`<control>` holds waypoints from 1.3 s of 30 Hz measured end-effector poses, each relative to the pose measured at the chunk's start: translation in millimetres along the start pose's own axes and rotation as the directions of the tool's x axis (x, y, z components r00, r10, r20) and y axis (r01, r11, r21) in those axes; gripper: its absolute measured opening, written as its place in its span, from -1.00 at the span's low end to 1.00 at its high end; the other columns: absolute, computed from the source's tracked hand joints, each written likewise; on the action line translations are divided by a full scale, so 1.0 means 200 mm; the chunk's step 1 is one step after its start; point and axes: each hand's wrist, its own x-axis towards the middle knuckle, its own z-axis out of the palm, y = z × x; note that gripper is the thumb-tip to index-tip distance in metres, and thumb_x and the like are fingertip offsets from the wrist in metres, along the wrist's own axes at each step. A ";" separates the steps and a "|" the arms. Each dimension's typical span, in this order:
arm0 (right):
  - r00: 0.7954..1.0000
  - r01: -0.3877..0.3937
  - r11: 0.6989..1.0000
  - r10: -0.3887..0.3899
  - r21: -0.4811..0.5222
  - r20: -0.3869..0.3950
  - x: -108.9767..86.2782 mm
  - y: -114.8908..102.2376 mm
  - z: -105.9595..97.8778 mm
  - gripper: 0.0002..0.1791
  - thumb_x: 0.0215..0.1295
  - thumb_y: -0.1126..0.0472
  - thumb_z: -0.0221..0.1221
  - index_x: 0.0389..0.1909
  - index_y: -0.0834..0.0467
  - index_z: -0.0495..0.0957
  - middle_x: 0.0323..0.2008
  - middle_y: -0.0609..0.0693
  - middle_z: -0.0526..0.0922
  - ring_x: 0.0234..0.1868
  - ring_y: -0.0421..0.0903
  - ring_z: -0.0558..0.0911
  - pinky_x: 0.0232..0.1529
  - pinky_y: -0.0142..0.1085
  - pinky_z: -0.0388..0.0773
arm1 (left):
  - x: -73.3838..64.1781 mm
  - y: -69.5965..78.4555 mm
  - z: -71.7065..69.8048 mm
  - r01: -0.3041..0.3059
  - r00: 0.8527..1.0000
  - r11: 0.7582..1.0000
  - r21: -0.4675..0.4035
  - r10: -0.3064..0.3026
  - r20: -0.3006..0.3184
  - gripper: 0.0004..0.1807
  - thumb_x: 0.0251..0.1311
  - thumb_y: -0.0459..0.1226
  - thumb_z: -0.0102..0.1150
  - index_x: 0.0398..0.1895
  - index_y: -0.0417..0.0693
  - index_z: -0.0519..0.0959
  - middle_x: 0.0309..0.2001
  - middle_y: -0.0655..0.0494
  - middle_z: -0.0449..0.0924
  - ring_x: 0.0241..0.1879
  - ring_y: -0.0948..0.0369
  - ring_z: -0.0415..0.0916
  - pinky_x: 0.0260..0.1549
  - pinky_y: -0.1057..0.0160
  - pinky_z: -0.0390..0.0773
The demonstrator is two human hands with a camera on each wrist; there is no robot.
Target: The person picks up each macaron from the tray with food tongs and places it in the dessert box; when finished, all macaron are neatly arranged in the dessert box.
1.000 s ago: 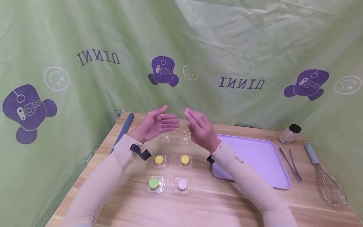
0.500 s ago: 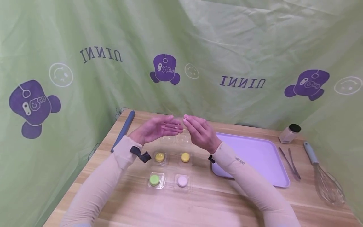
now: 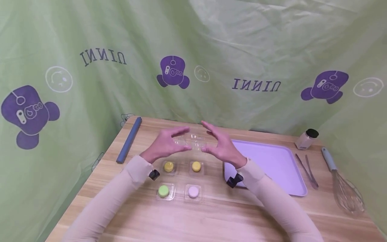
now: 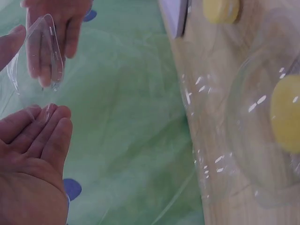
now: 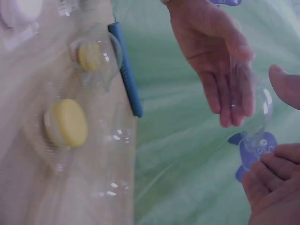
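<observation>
A clear plastic dome lid [image 5: 262, 105] is held up between both hands, above the far part of the table. My left hand [image 3: 166, 143] grips one side, thumb and fingers spread around its edges. From the other side my right hand [image 3: 222, 144] holds it, fingertips at its edge in the right wrist view. Nearer lie a left yellow macaron [image 3: 168, 166] under a clear dome and a right yellow macaron [image 5: 70, 123] on an uncovered clear base. Closer still are a green macaron [image 3: 163, 191] and a pink macaron [image 3: 193, 192], each on a clear square base.
More clear lids [image 4: 206, 171] lie beyond the macarons. A lilac tray [image 3: 269, 164] is at the right, with tongs [image 3: 307, 171], a whisk [image 3: 344, 188] and a black-capped jar [image 3: 306, 139] past it. A blue rod [image 3: 129, 140] lies along the left edge.
Both wrists have turned, and the hands have gone from nearly flat, close-together fingers to thumbs and fingers spread around the clear lid. The macarons stay in place.
</observation>
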 end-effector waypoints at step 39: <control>0.931 -0.225 0.928 0.294 -0.297 0.214 -0.27 0.14 0.19 -0.12 -0.03 0.23 0.53 0.39 0.17 0.43 0.39 0.11 0.51 0.42 0.13 0.48 0.49 0.03 0.39 | -0.09 -0.08 0.26 -0.120 0.929 0.853 0.508 -0.084 0.361 -0.18 -0.05 0.08 0.55 0.26 -0.16 0.57 0.24 -0.02 0.65 0.26 0.05 0.59 0.33 0.12 0.57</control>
